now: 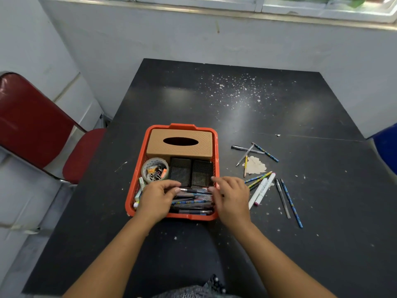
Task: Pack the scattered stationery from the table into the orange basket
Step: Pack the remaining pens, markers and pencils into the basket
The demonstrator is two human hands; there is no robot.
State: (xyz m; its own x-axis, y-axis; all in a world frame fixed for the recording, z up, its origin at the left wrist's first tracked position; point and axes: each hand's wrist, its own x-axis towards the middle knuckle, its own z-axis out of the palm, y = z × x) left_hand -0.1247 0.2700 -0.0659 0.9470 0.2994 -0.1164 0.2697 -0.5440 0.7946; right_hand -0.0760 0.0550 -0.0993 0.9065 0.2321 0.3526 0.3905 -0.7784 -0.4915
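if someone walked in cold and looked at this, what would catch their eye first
Probably the orange basket near the middle of the black table, with a tan tissue box at its far end. Next, both hands, the left hand and right hand, over the pile of pens at its near end. Then the loose pens and pencils on the table to the basket's right.

The glossy orange plastic basket [137, 168] holds a tan textured plastic tissue box [180, 145] and black metal mesh holders [191, 173] on a matt black, paint-flecked table [214, 100] beside a shiny red vinyl chair [32, 119].
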